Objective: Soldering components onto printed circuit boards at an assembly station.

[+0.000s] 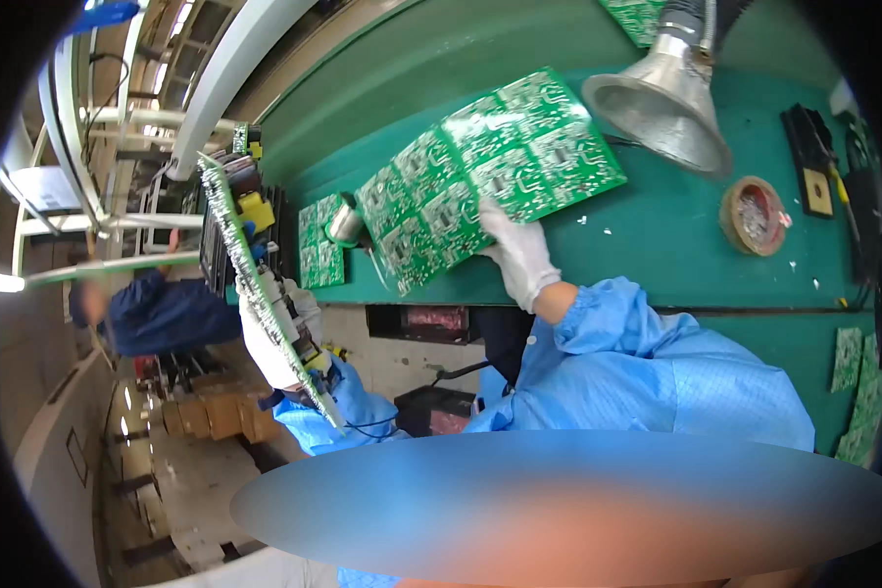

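Observation:
My right hand (524, 257), in a white glove, grips the near edge of a large green circuit board panel (441, 211). The panel is tilted over the green bench, with its soldered face towards me and several repeated sections on it. To the left, my left hand (268, 338), also white-gloved, holds a second circuit board panel (250, 279) that stands nearly edge-on. Black and yellow components stick out from its right side. That panel partly covers the left fingers. A small silver round object (345, 225) sits just left of the right-hand panel.
A metal extraction hood (657, 108) hangs over the green bench (676, 260). Beyond it stand a round tub (755, 216) and a black tool stand (809, 162). Other boards lie at the left (321, 250) and right (857, 392). A person in dark clothing (171, 314) is at far left.

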{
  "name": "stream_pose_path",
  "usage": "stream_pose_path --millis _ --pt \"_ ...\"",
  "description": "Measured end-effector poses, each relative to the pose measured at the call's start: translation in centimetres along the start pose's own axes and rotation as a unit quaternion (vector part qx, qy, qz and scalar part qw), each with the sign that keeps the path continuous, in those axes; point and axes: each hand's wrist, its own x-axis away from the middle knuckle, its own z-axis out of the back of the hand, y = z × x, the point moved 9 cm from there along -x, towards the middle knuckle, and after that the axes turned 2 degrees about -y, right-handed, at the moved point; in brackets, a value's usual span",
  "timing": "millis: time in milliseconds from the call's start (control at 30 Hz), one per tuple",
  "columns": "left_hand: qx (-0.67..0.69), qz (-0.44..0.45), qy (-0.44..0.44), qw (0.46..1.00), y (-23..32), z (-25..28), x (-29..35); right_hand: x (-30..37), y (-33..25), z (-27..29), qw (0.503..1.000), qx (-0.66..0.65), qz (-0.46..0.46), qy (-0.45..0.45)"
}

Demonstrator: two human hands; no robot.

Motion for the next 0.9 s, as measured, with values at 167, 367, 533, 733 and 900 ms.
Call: stream_pose_path --millis 167,367,533,733,900 --pt "-0.161 -0.069 0.2 0.964 -0.3 -0.8 -1.6 1.1 -2.8 -0.6 0.848 0.434 0.294 -0.076" --pt "-0.441 -0.15 0.024 0.884 -1.3 -1.7 -6.8 3.1 -3.6 -2.6 0.627 0.619 0.467 -0.073" --pt "-0.497 -0.108 -0.087 0.856 -3.1 1.5 -10.4 1.9 -2.4 -0.2 0.981 0.161 0.11 -0.007" --pt "-0.281 -0.045 0.038 0.958 -3.6 4.1 -11.5 6.8 -5.7 -1.8 0.944 0.273 0.18 0.039" --pt "-0.384 -0.069 -0.08 0.917 -2.1 5.5 -13.4 12.8 -4.5 -2.1 0.95 0.225 0.203 0.077"
